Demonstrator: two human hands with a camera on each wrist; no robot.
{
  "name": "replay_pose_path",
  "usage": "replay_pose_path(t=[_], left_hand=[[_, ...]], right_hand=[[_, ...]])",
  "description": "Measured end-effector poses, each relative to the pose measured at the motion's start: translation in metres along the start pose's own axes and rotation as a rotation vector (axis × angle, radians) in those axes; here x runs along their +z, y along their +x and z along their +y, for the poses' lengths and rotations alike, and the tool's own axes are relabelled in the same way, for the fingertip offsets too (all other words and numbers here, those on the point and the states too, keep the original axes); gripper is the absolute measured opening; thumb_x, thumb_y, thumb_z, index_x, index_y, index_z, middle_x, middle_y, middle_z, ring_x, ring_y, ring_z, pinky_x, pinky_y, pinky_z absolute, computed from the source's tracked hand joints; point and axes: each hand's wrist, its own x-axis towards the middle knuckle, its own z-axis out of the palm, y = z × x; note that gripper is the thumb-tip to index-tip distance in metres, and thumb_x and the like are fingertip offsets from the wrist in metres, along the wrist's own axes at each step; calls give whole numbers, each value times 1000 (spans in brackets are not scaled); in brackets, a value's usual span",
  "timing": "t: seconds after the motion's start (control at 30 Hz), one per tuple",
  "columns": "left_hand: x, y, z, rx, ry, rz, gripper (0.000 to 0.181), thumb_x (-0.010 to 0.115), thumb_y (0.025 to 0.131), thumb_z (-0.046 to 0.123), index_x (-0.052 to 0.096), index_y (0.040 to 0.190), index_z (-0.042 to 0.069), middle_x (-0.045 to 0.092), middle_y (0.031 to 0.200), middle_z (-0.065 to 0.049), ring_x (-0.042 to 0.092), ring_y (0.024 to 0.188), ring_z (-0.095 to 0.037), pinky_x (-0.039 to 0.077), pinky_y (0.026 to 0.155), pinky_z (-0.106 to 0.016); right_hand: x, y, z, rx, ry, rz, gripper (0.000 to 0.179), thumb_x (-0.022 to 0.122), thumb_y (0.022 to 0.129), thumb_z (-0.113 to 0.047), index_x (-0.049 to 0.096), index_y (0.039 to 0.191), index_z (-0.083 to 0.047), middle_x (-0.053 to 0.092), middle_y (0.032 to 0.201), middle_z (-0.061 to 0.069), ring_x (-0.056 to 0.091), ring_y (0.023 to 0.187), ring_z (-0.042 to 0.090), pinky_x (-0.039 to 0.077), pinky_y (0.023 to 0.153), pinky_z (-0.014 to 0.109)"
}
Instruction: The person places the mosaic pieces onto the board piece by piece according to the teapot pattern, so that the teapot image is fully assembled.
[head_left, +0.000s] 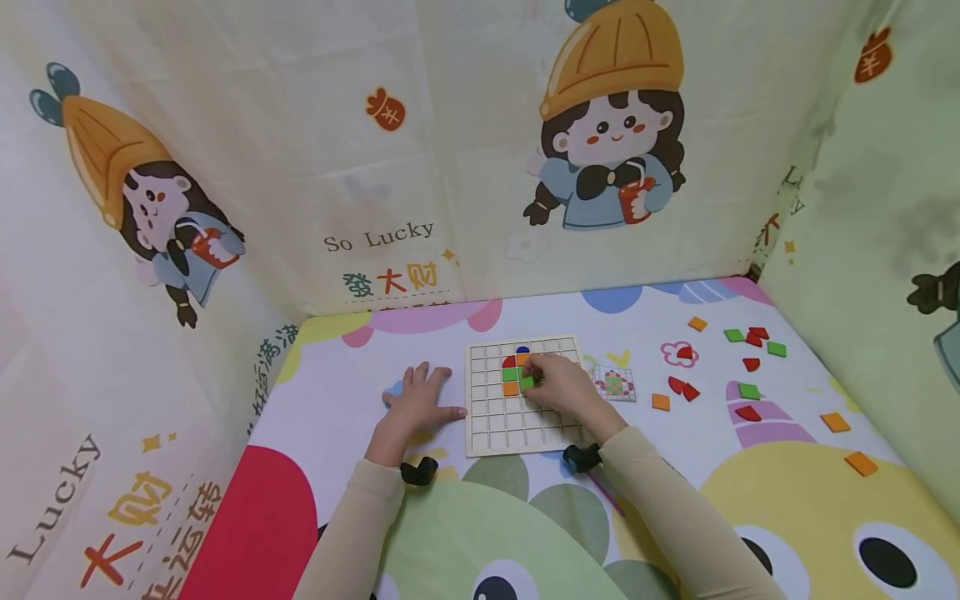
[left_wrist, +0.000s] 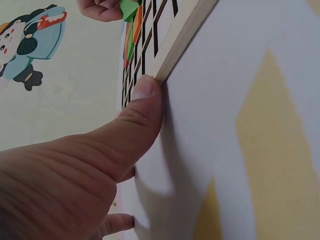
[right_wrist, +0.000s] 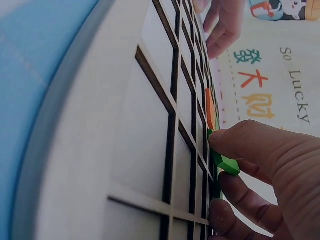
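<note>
A wooden grid board [head_left: 487, 425] lies on the table with red, green, orange and blue tiles set in some of its upper cells. My right hand [head_left: 558, 386] pinches a green square tile [right_wrist: 228, 165] between thumb and fingers; in the right wrist view the tile is tilted at the grid, beside an orange tile [right_wrist: 210, 109]. My left hand [head_left: 416, 402] lies spread on the table left of the board, its thumb [left_wrist: 144, 87] touching the board's edge. Part of the board is hidden behind my right hand.
A small pattern card [head_left: 614, 383] lies just right of the board. Loose tiles are scattered further right, among them a green square [head_left: 748, 391], an orange square [head_left: 835, 422] and a red piece [head_left: 751, 364]. Printed cloth walls stand behind and at both sides.
</note>
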Motion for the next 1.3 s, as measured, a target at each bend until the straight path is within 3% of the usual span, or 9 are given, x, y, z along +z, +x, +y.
replay_pose_path(t=[0.47, 0.87, 1.3], left_hand=[[1, 0, 0, -1, -3, -2, 87, 79, 85, 57, 42, 157, 23, 20, 170, -21, 9, 157, -50, 11, 104, -91], [2, 0, 0, 3, -3, -3, 87, 79, 85, 56, 42, 157, 23, 21, 170, -20, 10, 157, -50, 12, 103, -91], [3, 2, -3, -11, -4, -12, 87, 79, 86, 57, 42, 157, 25, 19, 171, -19, 9, 157, -49, 11, 104, -91]], right_hand=[[2, -2, 0, 17, -32, -53, 23, 82, 82, -26, 72, 103, -23, 65, 101, -1, 58, 88, 18, 52, 78, 40], [-2, -5, -1, 43, 19, -43, 25, 83, 82, -21, 74, 104, -18, 68, 105, 0, 62, 96, 19, 54, 90, 42], [-12, -17, 5, 44, 14, -39, 28, 84, 84, -25, 74, 109, -16, 67, 103, 1, 59, 87, 18, 54, 82, 39]])
